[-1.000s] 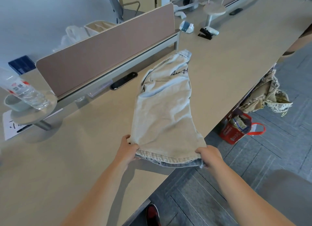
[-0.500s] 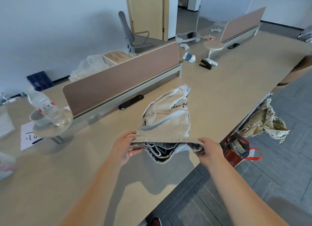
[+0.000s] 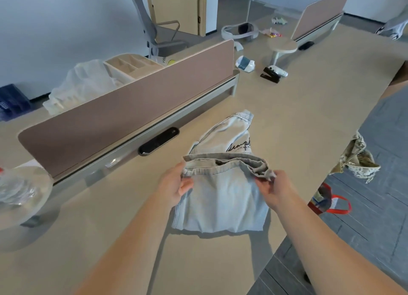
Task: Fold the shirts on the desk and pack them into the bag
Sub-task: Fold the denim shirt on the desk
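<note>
Shirt (image 3: 220, 197) sits half folded on the desk (image 3: 287, 118) (fold step, I think). Left hand (image 3: 174, 184) and right hand (image 3: 276, 188) pinch its lifted edge. Next, maybe: lay it flat.

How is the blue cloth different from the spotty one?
The blue cloth bears black writing; the spotty cloth bears blotches. The blue cloth lies on the desk, gripped by the left hand and right hand; the spotty cloth hangs off the desk's edge. Both are fabric.
</note>
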Motion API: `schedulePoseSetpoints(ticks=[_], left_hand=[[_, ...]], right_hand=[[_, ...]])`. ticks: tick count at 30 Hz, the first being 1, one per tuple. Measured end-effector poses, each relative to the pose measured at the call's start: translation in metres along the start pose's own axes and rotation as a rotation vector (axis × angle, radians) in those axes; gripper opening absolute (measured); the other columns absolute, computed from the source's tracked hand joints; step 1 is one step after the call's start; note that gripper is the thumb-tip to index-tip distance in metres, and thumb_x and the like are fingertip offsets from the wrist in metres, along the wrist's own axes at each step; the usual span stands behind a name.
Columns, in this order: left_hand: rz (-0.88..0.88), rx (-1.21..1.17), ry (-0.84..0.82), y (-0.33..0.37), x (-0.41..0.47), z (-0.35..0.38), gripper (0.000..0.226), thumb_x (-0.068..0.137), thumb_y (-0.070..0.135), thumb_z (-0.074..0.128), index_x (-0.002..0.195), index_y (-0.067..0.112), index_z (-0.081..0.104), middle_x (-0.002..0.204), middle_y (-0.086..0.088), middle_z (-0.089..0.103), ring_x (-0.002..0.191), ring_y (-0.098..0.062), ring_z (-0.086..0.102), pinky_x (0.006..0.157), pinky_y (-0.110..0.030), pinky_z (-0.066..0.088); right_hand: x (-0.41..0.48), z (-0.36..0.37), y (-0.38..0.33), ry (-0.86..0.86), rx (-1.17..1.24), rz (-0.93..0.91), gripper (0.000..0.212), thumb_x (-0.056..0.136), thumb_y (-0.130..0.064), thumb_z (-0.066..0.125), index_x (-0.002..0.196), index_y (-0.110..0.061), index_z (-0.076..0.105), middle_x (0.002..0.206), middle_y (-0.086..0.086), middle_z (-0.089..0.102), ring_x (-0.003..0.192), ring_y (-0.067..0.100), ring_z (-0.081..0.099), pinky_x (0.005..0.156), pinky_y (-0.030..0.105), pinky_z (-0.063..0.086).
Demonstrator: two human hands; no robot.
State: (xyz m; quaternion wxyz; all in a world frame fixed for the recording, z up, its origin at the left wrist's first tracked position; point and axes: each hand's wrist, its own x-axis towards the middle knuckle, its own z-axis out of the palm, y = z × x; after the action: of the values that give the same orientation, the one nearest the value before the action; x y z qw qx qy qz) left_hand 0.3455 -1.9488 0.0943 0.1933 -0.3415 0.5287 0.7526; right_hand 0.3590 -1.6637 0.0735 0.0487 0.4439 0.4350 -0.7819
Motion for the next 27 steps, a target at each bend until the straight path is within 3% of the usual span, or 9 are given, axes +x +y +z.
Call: schedulePoseSetpoints(ticks=[4,8,9,13,16,18,21,23,27], left_hand=[[0.120,0.204,-0.090,0.002,0.001,0.015,0.020,0.101,0.033,0.056,0.118,0.023,0.056,0.116,-0.011,0.060,0.103,-0.030,0.065,0.095,-0.050,0.056],[0.004,0.230,-0.368,-0.022,0.003,0.018,0.034,0.104,0.042,0.047,0.125,0.020,0.062,0.122,-0.006,0.070,0.112,-0.028,0.067,0.101,-0.047,0.051],[-0.001,0.274,-0.375,-0.030,0.008,0.016,0.037,0.104,0.043,0.045,0.129,0.021,0.060,0.125,-0.004,0.068,0.114,-0.026,0.065,0.102,-0.045,0.049],[0.081,0.406,-0.296,-0.048,0.035,0.008,0.036,0.106,0.031,0.044,0.138,0.019,0.053,0.140,-0.002,0.056,0.121,-0.020,0.060,0.101,-0.036,0.050],[0.179,0.493,-0.250,-0.057,0.052,-0.004,0.038,0.105,0.030,0.046,0.143,0.026,0.048,0.143,0.001,0.055,0.118,-0.015,0.062,0.098,-0.031,0.052],[0.218,0.470,-0.214,-0.060,0.058,-0.011,0.046,0.104,0.029,0.049,0.149,0.028,0.041,0.143,0.004,0.056,0.116,-0.014,0.064,0.097,-0.031,0.053],[0.246,0.388,-0.178,-0.064,0.065,-0.016,0.056,0.104,0.019,0.049,0.154,0.033,0.028,0.139,0.006,0.058,0.114,-0.018,0.067,0.096,-0.034,0.054],[0.253,0.328,-0.156,-0.064,0.067,-0.017,0.064,0.103,0.011,0.047,0.155,0.038,0.022,0.134,0.007,0.060,0.110,-0.020,0.069,0.096,-0.037,0.055],[0.237,0.399,-0.146,-0.062,0.059,-0.010,0.069,0.100,0.012,0.052,0.156,0.038,0.022,0.137,0.010,0.056,0.113,-0.016,0.066,0.101,-0.038,0.053]], right_hand=[[-0.009,0.022,0.012,0.010,-0.181,-0.102,0.030,0.099,-0.042,0.055,0.111,-0.014,0.058,0.109,0.004,0.067,0.091,0.022,0.064,0.088,0.040,0.054],[-0.009,0.019,0.030,-0.111,-0.241,-0.017,0.047,0.098,-0.058,0.045,0.121,-0.022,0.063,0.120,-0.002,0.069,0.109,0.022,0.064,0.084,0.040,0.044],[-0.003,0.016,0.034,-0.131,-0.288,-0.001,0.053,0.098,-0.061,0.043,0.128,-0.021,0.062,0.123,-0.001,0.067,0.113,0.021,0.060,0.084,0.039,0.042],[0.017,0.004,0.051,-0.211,-0.376,0.019,0.067,0.098,-0.065,0.040,0.147,-0.021,0.046,0.144,0.004,0.055,0.137,0.021,0.045,0.117,0.042,0.031],[0.029,-0.006,0.060,-0.238,-0.360,0.008,0.079,0.093,-0.070,0.041,0.155,-0.021,0.035,0.157,0.002,0.041,0.144,0.017,0.038,0.119,0.036,0.027],[0.035,-0.010,0.064,-0.238,-0.360,0.004,0.096,0.078,-0.078,0.047,0.156,-0.025,0.033,0.157,-0.005,0.040,0.137,0.010,0.043,0.112,0.031,0.031],[0.049,-0.017,0.070,-0.146,-0.384,-0.047,0.073,0.088,-0.066,0.050,0.148,-0.024,0.046,0.125,-0.015,0.062,0.110,0.005,0.059,0.106,0.031,0.043],[0.059,-0.020,0.075,-0.085,-0.386,-0.072,0.054,0.093,-0.061,0.050,0.137,-0.030,0.053,0.103,-0.021,0.063,0.105,0.009,0.064,0.108,0.036,0.046],[0.048,-0.017,0.066,-0.117,-0.358,-0.044,0.039,0.094,-0.054,0.056,0.126,-0.030,0.056,0.102,-0.016,0.062,0.102,0.009,0.065,0.100,0.031,0.050]])
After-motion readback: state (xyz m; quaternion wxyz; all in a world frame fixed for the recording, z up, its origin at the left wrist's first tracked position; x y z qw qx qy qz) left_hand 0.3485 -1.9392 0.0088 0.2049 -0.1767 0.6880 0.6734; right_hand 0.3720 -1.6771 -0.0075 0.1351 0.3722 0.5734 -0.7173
